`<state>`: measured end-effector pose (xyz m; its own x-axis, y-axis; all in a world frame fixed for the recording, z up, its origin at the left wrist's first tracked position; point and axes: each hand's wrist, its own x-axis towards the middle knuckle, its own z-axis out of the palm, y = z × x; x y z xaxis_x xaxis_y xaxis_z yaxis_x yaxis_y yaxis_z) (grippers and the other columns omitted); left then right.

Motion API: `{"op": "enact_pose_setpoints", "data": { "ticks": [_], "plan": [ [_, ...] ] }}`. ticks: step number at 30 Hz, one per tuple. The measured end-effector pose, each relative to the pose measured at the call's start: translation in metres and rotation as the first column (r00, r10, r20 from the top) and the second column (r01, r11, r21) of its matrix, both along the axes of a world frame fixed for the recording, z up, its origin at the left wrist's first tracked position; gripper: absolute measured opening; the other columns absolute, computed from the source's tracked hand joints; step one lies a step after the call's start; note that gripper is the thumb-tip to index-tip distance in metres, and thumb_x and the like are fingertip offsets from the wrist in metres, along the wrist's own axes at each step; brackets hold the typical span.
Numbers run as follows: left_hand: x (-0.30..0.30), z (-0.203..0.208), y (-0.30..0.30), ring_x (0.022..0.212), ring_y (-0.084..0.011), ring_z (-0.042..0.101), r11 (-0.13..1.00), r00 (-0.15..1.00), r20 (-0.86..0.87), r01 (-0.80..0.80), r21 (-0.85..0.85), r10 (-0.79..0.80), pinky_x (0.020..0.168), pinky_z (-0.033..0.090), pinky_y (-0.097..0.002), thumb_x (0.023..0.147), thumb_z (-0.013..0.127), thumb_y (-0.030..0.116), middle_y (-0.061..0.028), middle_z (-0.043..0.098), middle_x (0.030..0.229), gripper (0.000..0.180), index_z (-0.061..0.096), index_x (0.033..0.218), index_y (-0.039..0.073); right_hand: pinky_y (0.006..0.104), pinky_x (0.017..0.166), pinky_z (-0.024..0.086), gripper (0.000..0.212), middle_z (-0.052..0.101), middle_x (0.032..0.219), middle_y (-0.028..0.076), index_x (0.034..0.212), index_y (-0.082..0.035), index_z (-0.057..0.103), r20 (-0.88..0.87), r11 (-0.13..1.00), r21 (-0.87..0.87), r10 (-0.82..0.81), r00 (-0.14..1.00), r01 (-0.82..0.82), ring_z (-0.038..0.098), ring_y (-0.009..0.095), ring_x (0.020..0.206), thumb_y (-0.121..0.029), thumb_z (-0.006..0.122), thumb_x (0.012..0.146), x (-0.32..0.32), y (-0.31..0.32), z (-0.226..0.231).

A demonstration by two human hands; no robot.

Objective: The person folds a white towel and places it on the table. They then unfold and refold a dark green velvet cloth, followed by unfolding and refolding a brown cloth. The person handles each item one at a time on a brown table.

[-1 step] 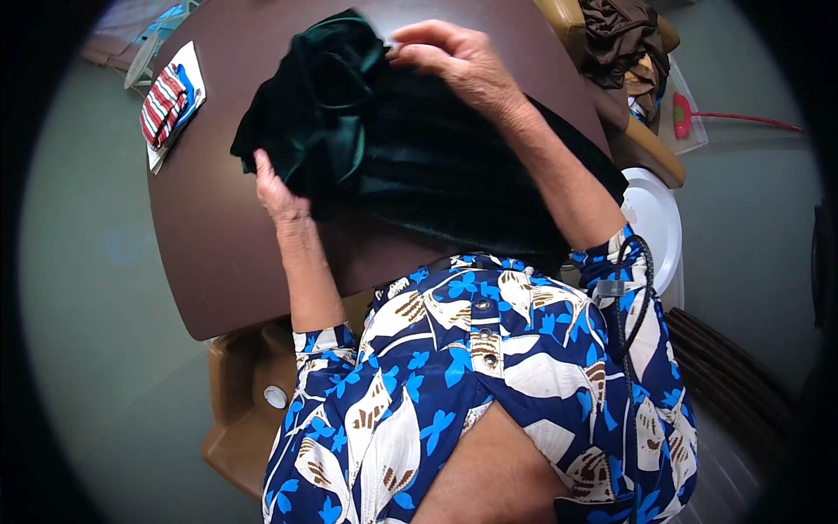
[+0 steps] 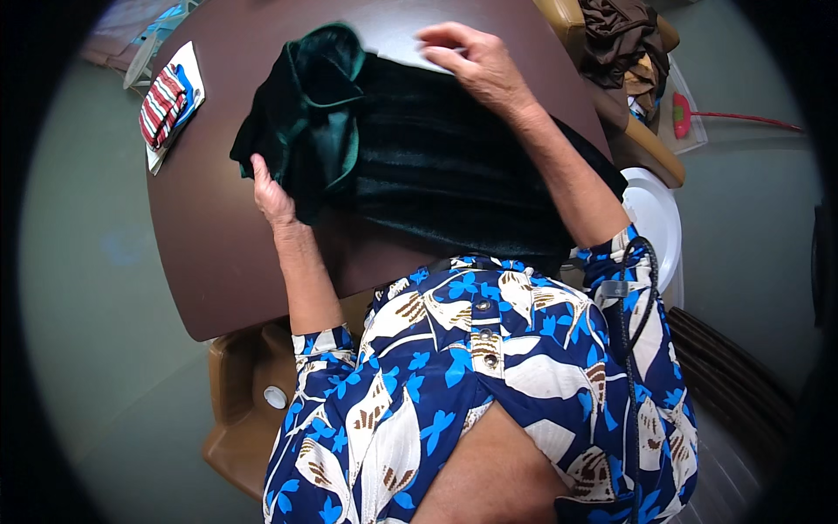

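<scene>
A dark green velvet garment [image 2: 436, 157] lies across the brown table, its left end bunched into loose folds with a lighter satin-like edge showing. My left hand [image 2: 275, 196] grips the near left edge of these folds, thumb on top and the other fingers mostly hidden under the cloth. Above the far edge of the garment hangs my right hand [image 2: 476, 65], thumb and forefinger apart and nothing between them. It is clear of the folds, and its fingertips are slightly blurred.
On the table's [image 2: 209, 271] left edge lies a striped red and white cloth [image 2: 163, 106] with white and blue pieces. Tan chairs [image 2: 236, 384] stand around the table; brown fabric [image 2: 615, 39] is heaped on one at far right. A white round basin [image 2: 655, 218] sits to the right.
My right hand has let go of the far edge of the folds and drawn away to the right. The bunched end has dropped and spread a little. My left hand keeps its hold.
</scene>
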<state>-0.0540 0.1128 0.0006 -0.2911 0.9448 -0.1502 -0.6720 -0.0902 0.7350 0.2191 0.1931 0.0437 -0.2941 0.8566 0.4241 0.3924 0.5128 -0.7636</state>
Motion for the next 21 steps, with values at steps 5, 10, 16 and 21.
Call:
{"op": "enact_pose_setpoints", "data": {
  "ticks": [5, 10, 16, 21],
  "plan": [
    [-0.006, -0.023, -0.008, 0.101, -0.0282, 0.05, 0.99, 0.986, 0.136, -0.081, -0.12, 0.097, 0.089, 0.041, -0.0403, 0.09, 0.033, 0.031, -0.0134, 0.05, 0.114, 0.041, 0.044, 0.115, 0.0, 0.0311, 0.067, 0.047, 0.025, 0.061, 0.083, 0.01, 0.091, -0.006, 0.061, 0.324, 0.979, -0.111, -0.125, 0.938, 0.169, 0.058, 0.02, 0.075, -0.027, 0.054, 0.079, 0.07, -0.029, -0.055],
    [-0.006, -0.016, -0.008, 0.105, -0.03, 0.047, 0.992, 0.985, 0.156, -0.058, -0.109, 0.075, 0.09, 0.039, -0.0427, 0.09, 0.032, 0.033, -0.0128, 0.048, 0.117, 0.042, 0.043, 0.116, 0.002, 0.0306, 0.067, 0.046, 0.019, 0.062, 0.077, 0.007, 0.083, -0.008, 0.063, 0.401, 0.936, -0.243, -0.141, 0.905, 0.253, 0.058, 0.018, 0.072, -0.024, 0.058, 0.076, 0.098, -0.059, -0.061],
    [-0.005, -0.007, -0.004, 0.106, -0.0304, 0.046, 0.995, 0.99, 0.11, -0.082, -0.06, 0.089, 0.092, 0.036, -0.0435, 0.09, 0.031, 0.033, -0.013, 0.048, 0.117, 0.043, 0.043, 0.117, 0.002, 0.0315, 0.065, 0.046, 0.019, 0.061, 0.071, 0.009, 0.082, -0.006, 0.062, 0.489, 0.842, -0.469, -0.003, 0.873, 0.266, 0.057, 0.019, 0.068, -0.023, 0.059, 0.074, 0.125, -0.075, -0.047],
    [-0.022, -0.023, -0.011, 0.106, -0.0301, 0.046, 0.937, 0.896, 0.331, 0.207, 0.282, -0.298, 0.092, 0.036, -0.0429, 0.089, 0.031, 0.031, -0.013, 0.048, 0.116, 0.042, 0.044, 0.117, 0.002, 0.0322, 0.06, 0.043, 0.014, 0.057, 0.066, 0.012, 0.079, -0.002, 0.058, 0.547, 0.841, -0.426, -0.054, 0.835, 0.333, 0.055, 0.02, 0.063, -0.015, 0.054, 0.076, 0.135, -0.091, -0.031]
  ]
}}
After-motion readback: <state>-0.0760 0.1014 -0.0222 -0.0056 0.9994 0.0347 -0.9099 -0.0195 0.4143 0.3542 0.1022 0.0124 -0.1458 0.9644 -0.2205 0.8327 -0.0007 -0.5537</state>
